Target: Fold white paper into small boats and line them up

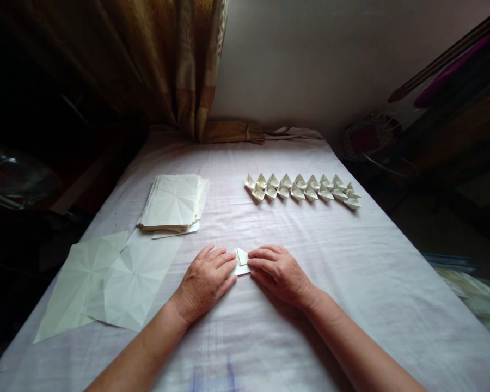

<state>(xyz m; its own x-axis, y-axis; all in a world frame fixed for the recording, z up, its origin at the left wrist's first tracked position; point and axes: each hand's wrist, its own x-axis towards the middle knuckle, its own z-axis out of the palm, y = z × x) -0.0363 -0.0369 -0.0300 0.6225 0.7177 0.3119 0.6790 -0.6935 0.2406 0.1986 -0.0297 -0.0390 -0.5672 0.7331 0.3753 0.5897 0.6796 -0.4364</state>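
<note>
A small folded white paper boat (242, 262) lies on the cloth between my hands, its triangular peak pointing away from me. My left hand (209, 275) covers the left end, fingers on top and thumb along the near edge. From the other side, my right hand (280, 272) holds the right end with bent fingers. Both ends of the boat are hidden under my fingertips. Farther off to the right, several finished paper boats (298, 189) stand in two rows.
A stack of creased paper sheets (173, 201) sits to the left. Loose creased sheets (136, 283) lie nearer me, overlapping. The pale cloth (351, 305) covers the table. A gold curtain (191, 71) hangs at the far edge, beside a folded brown cloth (228, 132).
</note>
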